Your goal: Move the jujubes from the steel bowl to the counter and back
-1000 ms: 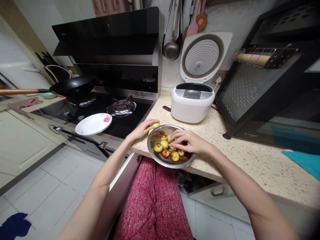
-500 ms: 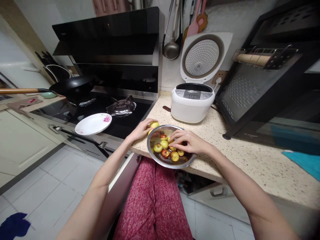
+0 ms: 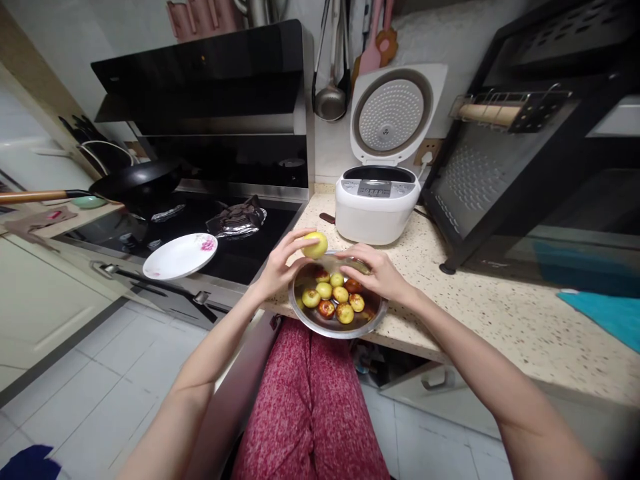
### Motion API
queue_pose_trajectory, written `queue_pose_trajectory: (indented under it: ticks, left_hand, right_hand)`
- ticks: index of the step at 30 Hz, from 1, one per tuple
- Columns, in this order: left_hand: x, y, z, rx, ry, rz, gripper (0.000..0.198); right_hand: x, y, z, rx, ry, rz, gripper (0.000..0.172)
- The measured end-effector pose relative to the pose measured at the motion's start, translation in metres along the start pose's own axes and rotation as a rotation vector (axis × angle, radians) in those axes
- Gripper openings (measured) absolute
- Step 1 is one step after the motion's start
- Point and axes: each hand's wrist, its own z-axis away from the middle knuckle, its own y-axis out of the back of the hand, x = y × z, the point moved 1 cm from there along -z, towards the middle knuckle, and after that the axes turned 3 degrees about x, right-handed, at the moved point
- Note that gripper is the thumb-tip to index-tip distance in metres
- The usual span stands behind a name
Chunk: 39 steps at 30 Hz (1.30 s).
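My left hand (image 3: 283, 265) is closed round a yellow-green jujube (image 3: 315, 245), raised above the far left rim of a steel bowl (image 3: 336, 331). Inside the bowl lie several jujubes (image 3: 325, 291), some yellow-green, others mottled red-brown. Over the bowl's far right rim is my right hand (image 3: 375, 270). Its fingers and thumb are apart, and no fruit shows between them. The bowl sits at the counter's front edge, just above my knees.
Behind the bowl stands a white rice cooker (image 3: 377, 210) with its lid up. A white plate (image 3: 175, 257) rests at the stove's front edge, near a wok (image 3: 137, 183). To the right are a dark oven (image 3: 505, 193) and a blue cloth (image 3: 603, 317).
My left hand has lifted the jujube up and slightly right from beside the bowl. My right hand has drawn back from the fruit to the far rim, uncovering the jujubes below.
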Motion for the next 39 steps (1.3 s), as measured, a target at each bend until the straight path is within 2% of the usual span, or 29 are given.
queue_pose_trajectory:
  ticks: [3,6,10,15,17,19,22,23,27,31,34,36,39]
  left_hand:
    - [0.018,-0.002,0.000,-0.113,-0.081,-0.044,0.034]
    - [0.027,-0.006,0.000,-0.216,-0.156,-0.027,0.035]
    - [0.029,-0.011,0.001,-0.246,-0.235,0.002,0.034]
    - [0.027,-0.013,0.001,-0.286,-0.202,0.036,0.033]
    - [0.024,-0.012,0.002,-0.268,-0.162,0.077,0.034]
    - [0.017,-0.010,0.003,-0.186,-0.076,0.113,0.035]
    - [0.000,-0.005,0.007,0.003,0.143,0.151,0.035]
    - [-0.006,-0.003,0.009,0.027,0.217,0.170,0.037]
    - [-0.024,0.003,0.017,-0.135,0.417,0.314,0.046]
    - [-0.033,0.015,0.020,-0.312,0.503,0.425,0.051]
    - [-0.038,0.025,0.022,-0.414,0.503,0.416,0.057]
    - [-0.042,0.027,0.023,-0.485,0.451,0.367,0.059]
    - [-0.048,0.025,0.027,-0.498,0.382,0.262,0.055]
  right_hand:
    - [-0.001,0.000,0.000,0.004,-0.021,-0.030,0.043]
    - [-0.003,-0.001,0.001,-0.031,-0.002,-0.078,0.050]
    - [-0.003,-0.004,0.004,-0.049,0.040,-0.122,0.056]
    - [-0.003,-0.005,0.004,-0.049,0.051,-0.121,0.057]
    - [-0.004,-0.004,0.003,-0.037,0.054,-0.107,0.057]
    - [-0.004,-0.004,0.003,-0.033,0.039,-0.101,0.055]
    - [-0.007,-0.002,0.001,-0.069,0.009,-0.096,0.050]
    - [-0.007,-0.002,0.001,-0.093,0.001,-0.091,0.048]
    - [-0.010,0.001,-0.001,-0.190,-0.025,-0.067,0.043]
    - [-0.008,0.002,-0.002,-0.246,-0.057,-0.050,0.041]
    - [-0.004,0.002,-0.001,-0.280,-0.076,-0.046,0.043]
    - [-0.002,0.001,0.000,-0.296,-0.084,-0.046,0.043]
    - [-0.001,0.001,0.000,-0.313,-0.087,-0.051,0.044]
